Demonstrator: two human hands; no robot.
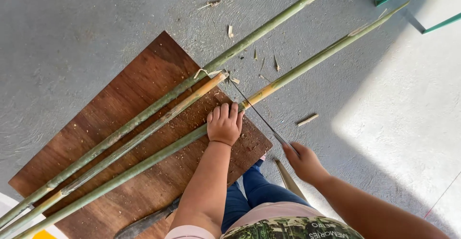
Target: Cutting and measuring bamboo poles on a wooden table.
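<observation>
Green bamboo poles lie slantwise across a brown wooden board (pixel 120 124) dusted with sawdust on a grey concrete floor (pixel 72 28). The left hand (pixel 224 124) presses palm-down, fingers curled, on the nearest bamboo pole (pixel 297 71), pinning it to the board's edge. The right hand (pixel 303 161), closed around the handle, draws a thin-bladed saw (pixel 254 109) across that pole just beside the left fingertips. A knife (pixel 144 223) rests near the person's knee.
</observation>
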